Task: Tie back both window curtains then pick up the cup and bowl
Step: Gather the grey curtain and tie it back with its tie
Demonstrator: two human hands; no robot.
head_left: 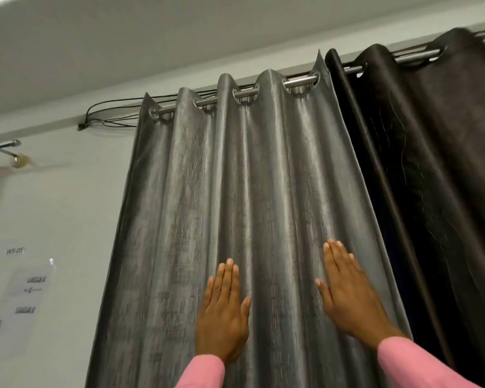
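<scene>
Now both of your hands are raised in front of you, palms laid flat on the grey curtain (207, 205). Your left hand (224, 315) has its fingers straight and close together, pointing up, with the thumb spread a little to the right. It holds nothing; it only presses on a fold of the cloth. Your right hand (347, 295) is a little higher and it leans toward the left, also flat and open, fingers together, thumb apart to the left. It holds nothing too. It rests near the right edge of the grey curtain. Both wrists come out of pink sleeves (420, 365) at the bottom of the view.

The grey curtain hangs spread out in soft vertical folds from a metal rod (300, 82), which passes through the rings at its top. Just beside it on the right hangs the dark curtain (431, 163), on the same rod, and its left edge touches the edge of the grey one. Neither curtain is tied back yet.

On the left you see the pale wall (67, 208) with some paper sheets (20, 301) stuck on it, and black cables (109, 113) run along the top near the end of the rod.
</scene>
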